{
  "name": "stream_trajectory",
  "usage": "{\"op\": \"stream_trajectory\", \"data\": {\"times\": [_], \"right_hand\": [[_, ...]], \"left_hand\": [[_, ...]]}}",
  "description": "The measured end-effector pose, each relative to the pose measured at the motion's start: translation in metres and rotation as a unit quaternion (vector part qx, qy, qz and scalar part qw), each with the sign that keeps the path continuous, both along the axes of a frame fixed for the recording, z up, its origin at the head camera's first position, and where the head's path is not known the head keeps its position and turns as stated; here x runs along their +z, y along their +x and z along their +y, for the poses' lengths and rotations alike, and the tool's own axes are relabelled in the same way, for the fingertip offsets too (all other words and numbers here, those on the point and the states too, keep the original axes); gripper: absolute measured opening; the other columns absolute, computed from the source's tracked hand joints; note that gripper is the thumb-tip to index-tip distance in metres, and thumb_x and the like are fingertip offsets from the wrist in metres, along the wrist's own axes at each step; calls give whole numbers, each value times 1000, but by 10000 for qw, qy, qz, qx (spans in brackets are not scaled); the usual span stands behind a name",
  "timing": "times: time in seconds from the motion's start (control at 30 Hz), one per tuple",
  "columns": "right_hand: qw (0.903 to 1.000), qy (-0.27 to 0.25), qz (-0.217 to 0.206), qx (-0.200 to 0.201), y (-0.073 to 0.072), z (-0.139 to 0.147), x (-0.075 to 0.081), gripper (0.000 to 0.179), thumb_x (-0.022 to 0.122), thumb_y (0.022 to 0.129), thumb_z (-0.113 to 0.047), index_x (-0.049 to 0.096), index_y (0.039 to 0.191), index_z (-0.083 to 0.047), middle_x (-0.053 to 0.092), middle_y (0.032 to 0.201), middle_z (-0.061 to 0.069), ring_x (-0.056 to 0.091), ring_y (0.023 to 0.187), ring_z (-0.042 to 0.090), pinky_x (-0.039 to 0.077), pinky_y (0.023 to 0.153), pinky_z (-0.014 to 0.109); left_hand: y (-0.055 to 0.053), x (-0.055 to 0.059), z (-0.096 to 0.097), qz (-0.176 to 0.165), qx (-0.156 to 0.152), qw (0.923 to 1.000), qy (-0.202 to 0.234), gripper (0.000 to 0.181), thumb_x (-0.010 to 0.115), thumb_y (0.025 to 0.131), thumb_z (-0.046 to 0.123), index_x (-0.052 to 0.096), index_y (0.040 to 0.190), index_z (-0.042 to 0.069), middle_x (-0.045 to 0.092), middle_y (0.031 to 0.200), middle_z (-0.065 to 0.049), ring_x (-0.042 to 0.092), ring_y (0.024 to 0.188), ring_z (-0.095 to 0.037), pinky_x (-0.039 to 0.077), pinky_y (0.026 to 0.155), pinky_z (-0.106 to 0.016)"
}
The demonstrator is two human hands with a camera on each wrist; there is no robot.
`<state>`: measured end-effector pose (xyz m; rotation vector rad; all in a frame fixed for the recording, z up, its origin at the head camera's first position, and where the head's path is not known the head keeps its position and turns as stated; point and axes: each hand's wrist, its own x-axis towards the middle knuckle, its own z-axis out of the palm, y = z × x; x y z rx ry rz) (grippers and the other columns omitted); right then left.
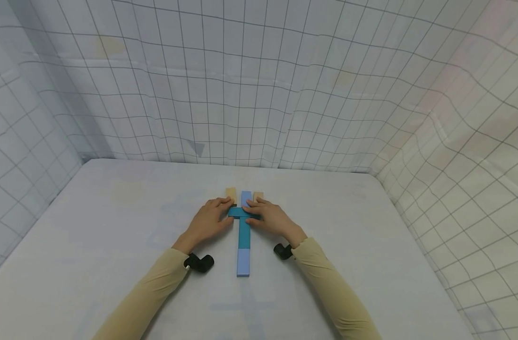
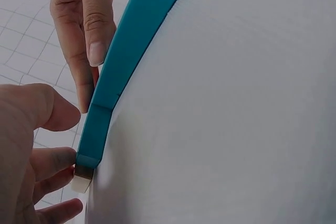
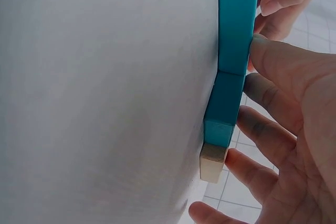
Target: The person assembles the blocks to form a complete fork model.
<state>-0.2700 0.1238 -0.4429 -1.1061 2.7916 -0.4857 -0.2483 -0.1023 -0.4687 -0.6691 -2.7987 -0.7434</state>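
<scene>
Flat blocks lie in a cross-like pattern on the white tabletop. A teal crosspiece (image 1: 237,212) lies across the top of a teal upright block (image 1: 244,233), with a light blue block (image 1: 243,262) at its lower end. Beyond the crosspiece stand another light blue block (image 1: 246,195) and two pale wooden blocks, one at left (image 1: 231,193) and one at right (image 1: 259,194). My left hand (image 1: 210,218) rests at the crosspiece's left end, fingers spread. My right hand (image 1: 272,218) covers its right end, loosely extended fingertips touching the blocks' edges in the right wrist view.
The white table (image 1: 93,226) spreads around the blocks. Grid-patterned white curtains (image 1: 242,94) hang behind it and at both sides. A small black camera is strapped to each wrist, at left (image 1: 201,263) and at right (image 1: 282,251).
</scene>
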Motion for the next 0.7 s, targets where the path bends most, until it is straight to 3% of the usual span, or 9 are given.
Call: {"op": "stream_trajectory", "data": {"times": [0.7], "right_hand": [[10000,28,-3,-53,1,0,0,51,58,95,-37,49,139,-14,37,147,3,25,138,29,30,105,47]], "left_hand": [[4,1,2,32,-25,10000,-11,53,63,89,24,52,135,1,51,135,-14,46,120,-36,38,94,-52]]}}
